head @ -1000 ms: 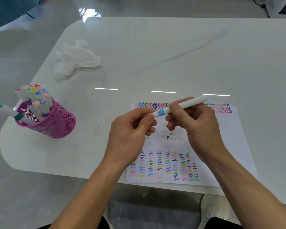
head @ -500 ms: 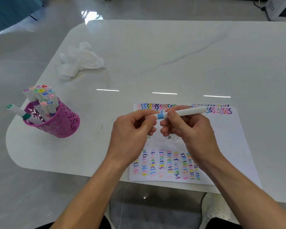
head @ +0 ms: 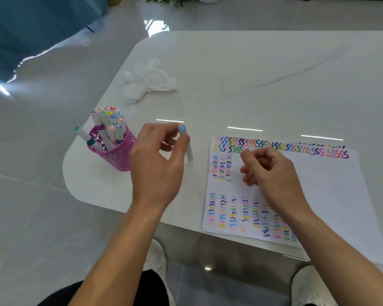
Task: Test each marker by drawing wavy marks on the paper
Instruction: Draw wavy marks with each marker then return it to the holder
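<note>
My left hand pinches a white marker with a light blue cap end, held nearly upright between the pink cup and the paper. My right hand hovers over the white paper with fingers loosely curled and nothing visible in it. The paper carries rows of coloured wavy marks along its top edge and in columns at the left and bottom. A pink perforated cup left of my left hand holds several capped markers.
A crumpled white tissue lies on the white marble table behind the cup. The table's rounded front-left corner is just below the cup. Grey floor, my white shoes and dark trousers show below the table edge.
Both hands held the marker over the paper before. Now my right hand has let go, and my left hand has carried the marker left toward the cup. The view has shifted left.
</note>
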The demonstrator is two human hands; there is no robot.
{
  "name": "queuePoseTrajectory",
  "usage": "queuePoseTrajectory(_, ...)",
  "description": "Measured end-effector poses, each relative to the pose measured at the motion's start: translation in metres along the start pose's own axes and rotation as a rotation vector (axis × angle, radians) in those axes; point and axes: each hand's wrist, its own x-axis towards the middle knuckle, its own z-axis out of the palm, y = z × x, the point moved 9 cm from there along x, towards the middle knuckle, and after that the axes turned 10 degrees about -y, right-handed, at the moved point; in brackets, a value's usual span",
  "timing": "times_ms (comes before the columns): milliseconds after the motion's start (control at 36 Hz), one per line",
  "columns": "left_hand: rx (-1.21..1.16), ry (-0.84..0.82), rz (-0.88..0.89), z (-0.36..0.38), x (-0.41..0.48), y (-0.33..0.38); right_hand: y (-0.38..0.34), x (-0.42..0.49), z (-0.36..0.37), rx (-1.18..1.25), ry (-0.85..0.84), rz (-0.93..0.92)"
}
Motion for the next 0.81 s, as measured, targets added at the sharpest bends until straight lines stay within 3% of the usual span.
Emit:
queuePoseTrajectory(417,0.227,0.538,0.234,-0.095,-0.026,0.01,-0.006,0.002,0.012,-0.096,-0.014,-0.064)
queuePoseTrajectory(806,0.298,0.4,0.085,-0.108,-0.016,-0.026,-0.006,0.006,0.019,-0.104,-0.029,-0.063)
